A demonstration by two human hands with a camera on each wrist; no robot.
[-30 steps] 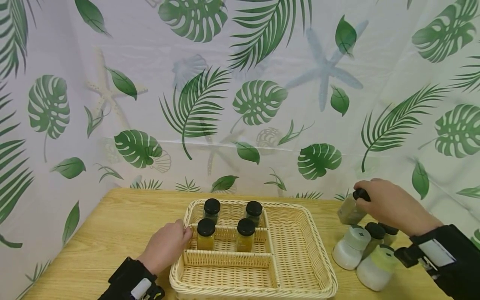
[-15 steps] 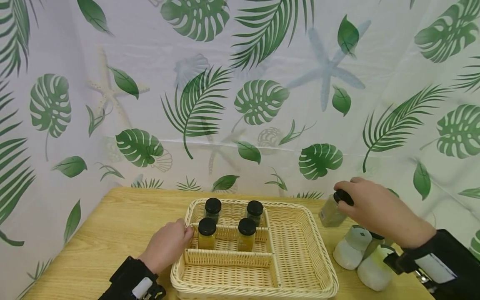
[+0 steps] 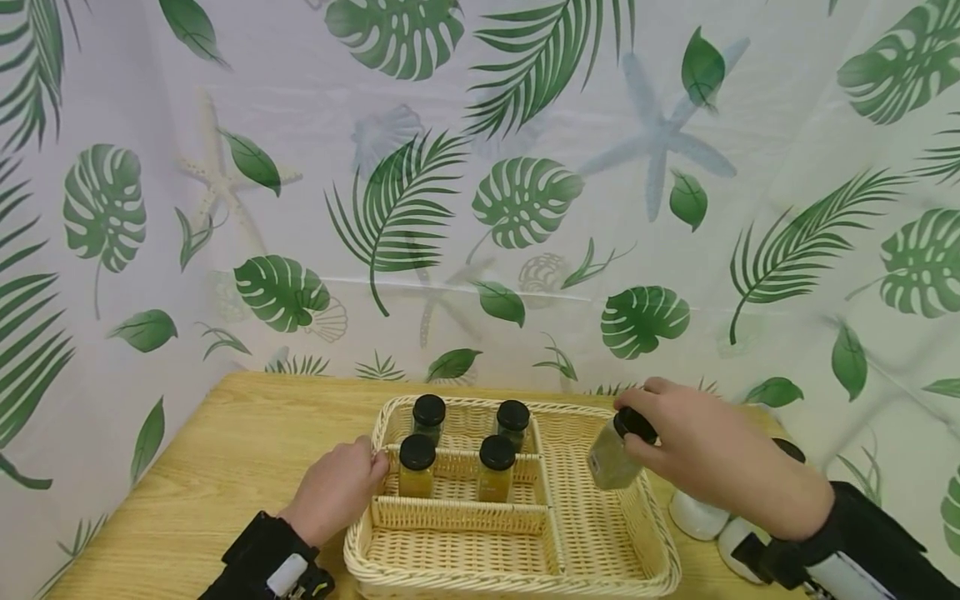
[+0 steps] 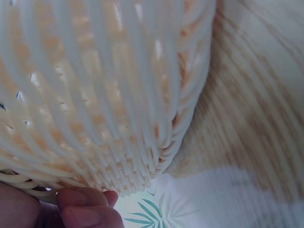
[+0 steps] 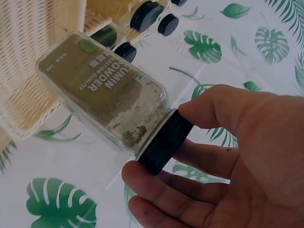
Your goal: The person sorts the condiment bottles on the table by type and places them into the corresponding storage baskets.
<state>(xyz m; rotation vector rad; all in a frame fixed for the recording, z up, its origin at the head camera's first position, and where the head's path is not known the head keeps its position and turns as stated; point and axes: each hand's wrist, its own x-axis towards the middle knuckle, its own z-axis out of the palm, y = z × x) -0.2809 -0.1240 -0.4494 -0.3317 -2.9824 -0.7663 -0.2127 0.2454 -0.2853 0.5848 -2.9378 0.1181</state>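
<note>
My left hand (image 3: 333, 492) grips the left rim of a divided wicker basket (image 3: 517, 587); its curled fingertips (image 4: 83, 197) show at the weave in the left wrist view. My right hand (image 3: 716, 458) pinches the black lid of a cumin powder jar (image 5: 102, 90) between thumb and fingers. In the head view that jar hangs tilted over the basket's large right compartment, near its right wall. Black-lidded spice jars stand in the left compartments: two yellow ones, a left (image 3: 417, 477) and a right (image 3: 496, 480), with darker ones (image 3: 429, 417) behind.
Right of the basket, partly hidden under my right forearm, are white-bottomed containers (image 3: 697, 515) and a black-lidded jar (image 3: 789, 451). The wooden table (image 3: 247, 442) backs onto a leaf-printed cloth (image 3: 450, 250).
My right hand has carried the cumin powder jar leftward from beside the containers to over the basket's right compartment. My left hand keeps its grip on the rim.
</note>
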